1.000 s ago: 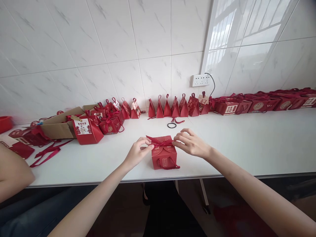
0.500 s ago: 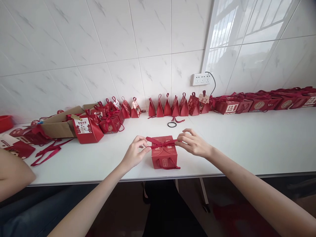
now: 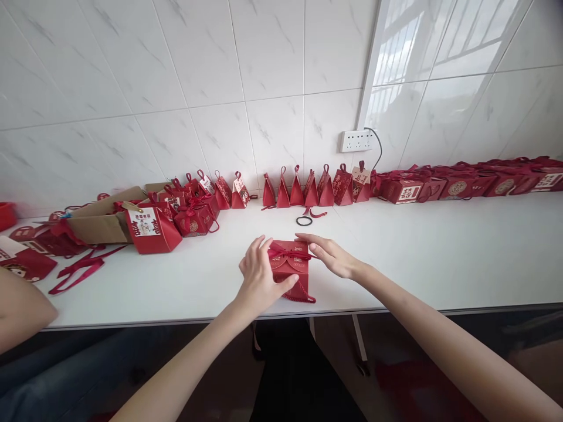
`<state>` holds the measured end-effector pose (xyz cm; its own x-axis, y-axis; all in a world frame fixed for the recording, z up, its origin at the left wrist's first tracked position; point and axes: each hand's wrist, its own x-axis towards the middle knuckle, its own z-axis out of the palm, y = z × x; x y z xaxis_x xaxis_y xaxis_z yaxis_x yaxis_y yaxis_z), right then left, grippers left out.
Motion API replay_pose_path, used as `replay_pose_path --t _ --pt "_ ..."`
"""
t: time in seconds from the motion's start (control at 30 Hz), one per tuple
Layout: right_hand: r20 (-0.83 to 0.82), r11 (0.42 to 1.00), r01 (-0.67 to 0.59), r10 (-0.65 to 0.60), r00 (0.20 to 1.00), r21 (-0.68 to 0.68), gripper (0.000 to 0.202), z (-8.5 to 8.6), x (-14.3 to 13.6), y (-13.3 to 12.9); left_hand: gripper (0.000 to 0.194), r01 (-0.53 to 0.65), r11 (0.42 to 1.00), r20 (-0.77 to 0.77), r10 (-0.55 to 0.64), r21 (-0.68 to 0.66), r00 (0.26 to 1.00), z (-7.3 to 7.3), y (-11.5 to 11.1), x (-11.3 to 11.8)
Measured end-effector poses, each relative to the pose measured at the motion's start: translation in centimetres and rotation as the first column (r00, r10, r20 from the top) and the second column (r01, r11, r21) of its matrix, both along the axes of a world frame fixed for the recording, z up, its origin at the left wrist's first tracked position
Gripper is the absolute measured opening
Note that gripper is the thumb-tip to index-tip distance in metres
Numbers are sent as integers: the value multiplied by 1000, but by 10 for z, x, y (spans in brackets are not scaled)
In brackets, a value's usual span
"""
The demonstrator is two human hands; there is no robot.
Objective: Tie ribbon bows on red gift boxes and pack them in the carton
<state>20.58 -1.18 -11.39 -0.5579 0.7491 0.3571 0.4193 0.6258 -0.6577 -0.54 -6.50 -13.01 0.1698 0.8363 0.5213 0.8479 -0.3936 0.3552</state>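
Observation:
A red gift box (image 3: 290, 268) with gold print and a thin ribbon bow (image 3: 288, 253) on its lid stands upright near the table's front edge. A twisted red cord handle (image 3: 305, 293) hangs at its front. My left hand (image 3: 260, 275) curves around the box's left side, its thumb across the front face and its fingertips at the top left. Against the upper right edge rests my right hand (image 3: 331, 256), fingers stretched out flat and thumb near the ribbon's end. The box's left side is hidden behind my left hand.
Small red triangular boxes (image 3: 297, 190) line the wall. More gift boxes (image 3: 457, 186) stand at the right; others surround a cardboard carton (image 3: 99, 227) at the left. A black ring (image 3: 304, 221) and loose ribbon (image 3: 81, 272) lie on the table. Another person's arm (image 3: 24, 302) rests at the left.
Both hands have let go of the ribbon ends, leaving a bow on the lid. My left hand has moved down around the box's left side; my right hand has come in against its right edge.

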Motion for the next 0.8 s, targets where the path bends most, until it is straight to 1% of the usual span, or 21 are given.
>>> replay_pose_path --t 0.07,0.1,0.17,0.2,0.23,0.27,0.33,0.37,0.4,0.43,0.5,0.57,0.6,0.63,0.7,0.73,0.77,0.8 --pt "52 995 42 -47 998 89 64 4 4 -10 79 -20 1000 -4 20 -22 1000 4 7 -16" --pt "66 992 54 -62 996 118 66 7 7 -16 76 -48 999 11 48 -26 999 7 11 -25" --pt "52 992 60 -66 996 110 69 14 12 -27 65 -115 992 102 120 -55 987 14 16 -41" --pt "31 994 65 -68 997 92 70 17 14 -31 58 -118 988 178 135 -102 975 18 18 -47" --pt "8 993 84 -85 996 81 69 20 15 -34 51 -82 981 261 126 -173 957 22 19 -51" --pt "-9 989 122 -122 993 85 67 22 15 -34 45 -8 968 339 97 -253 936 26 20 -52" --pt "-33 962 235 -232 972 143 55 24 11 -29 40 161 912 437 21 -377 899 31 20 -48" --pt "-49 943 286 -281 958 172 48 23 8 -25 40 211 886 443 -7 -413 896 33 21 -44" --pt "-68 928 323 -316 946 188 41 22 5 -19 40 227 873 426 -24 -433 904 34 21 -39" --pt "-85 921 341 -331 940 185 36 21 2 -14 40 219 872 397 -31 -438 917 35 22 -34" --pt "-94 945 308 -299 950 112 32 17 -2 -5 36 177 894 340 -30 -411 940 36 25 -26" --pt "-72 975 222 -223 972 -19 37 13 -3 0 29 118 933 278 -20 -340 960 37 27 -22" --pt "-51 981 180 -184 982 -69 40 12 -3 0 25 80 951 235 -8 -299 972 39 27 -21" --pt "-24 984 152 -155 988 -91 43 11 -3 -1 24 39 962 185 12 -269 983 40 27 -21" --pt "45 990 131 -129 991 -48 52 9 -3 -5 28 -25 964 116 57 -265 992 44 24 -21" --pt "81 992 127 -126 989 -4 58 9 -4 -8 31 -25 952 124 66 -305 990 47 21 -21" --pt "116 992 122 -125 985 37 65 8 -5 -10 33 5 928 168 62 -371 984 49 18 -21" --pt "145 991 117 -125 981 67 72 8 -6 -12 34 61 891 241 56 -450 969 51 15 -20"
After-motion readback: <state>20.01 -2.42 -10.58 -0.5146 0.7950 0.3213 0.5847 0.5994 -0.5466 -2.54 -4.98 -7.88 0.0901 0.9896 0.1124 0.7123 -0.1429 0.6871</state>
